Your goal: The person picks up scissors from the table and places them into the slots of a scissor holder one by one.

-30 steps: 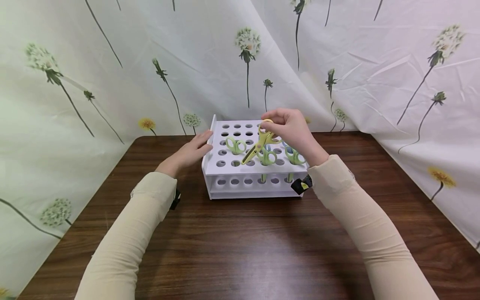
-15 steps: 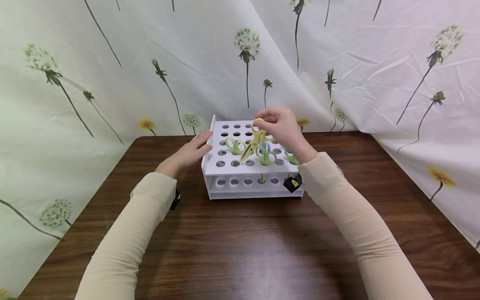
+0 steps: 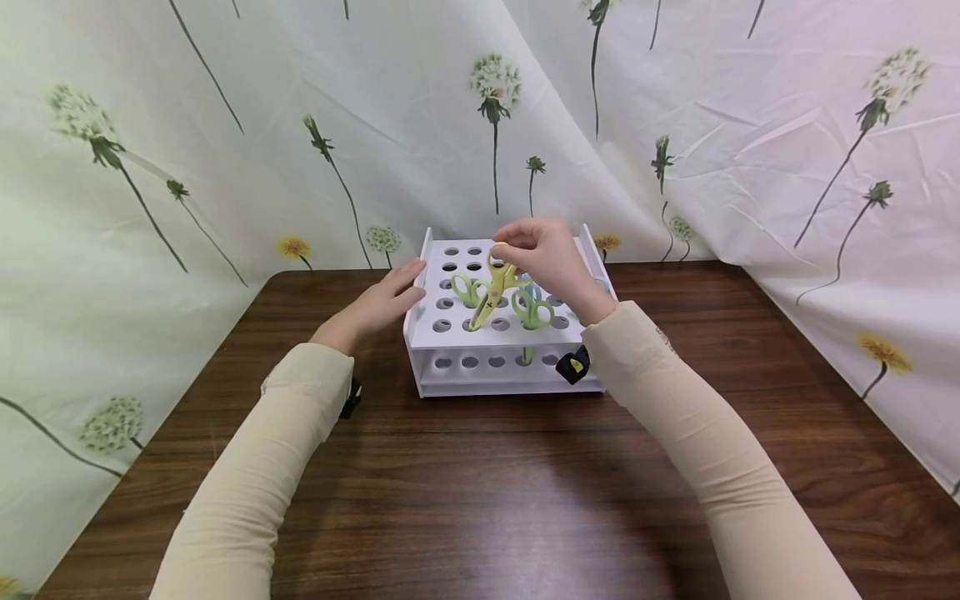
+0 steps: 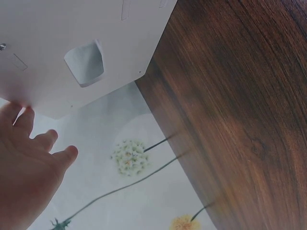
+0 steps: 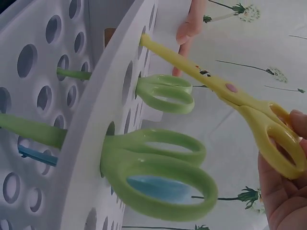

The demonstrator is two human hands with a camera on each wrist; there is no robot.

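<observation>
My right hand (image 3: 543, 254) pinches a pair of yellow scissors (image 3: 492, 292) by one handle loop. Their blades slant down to the left, and the right wrist view puts the tip right at a hole in the top panel of the white rack (image 3: 498, 337). The fingers of my left hand (image 3: 375, 304) are extended and touch the rack's left side panel (image 4: 120, 43). Two green-handled scissors, one at the left (image 3: 467, 288) and a nearer one (image 5: 158, 177), stand in holes, blades down. Blue-handled scissors (image 3: 531, 290) show partly behind the nearer green pair.
The rack has rows of round holes on two levels and stands on a dark wood table (image 3: 450, 500). A white curtain (image 3: 360, 108) with dandelion prints hangs behind and along both sides. My right sleeve (image 3: 675, 408) passes in front of the rack's right corner.
My right hand has moved left and slightly down with the yellow scissors, bringing their tip to a front-row hole. They tilt more steeply now. My left hand has stayed in place.
</observation>
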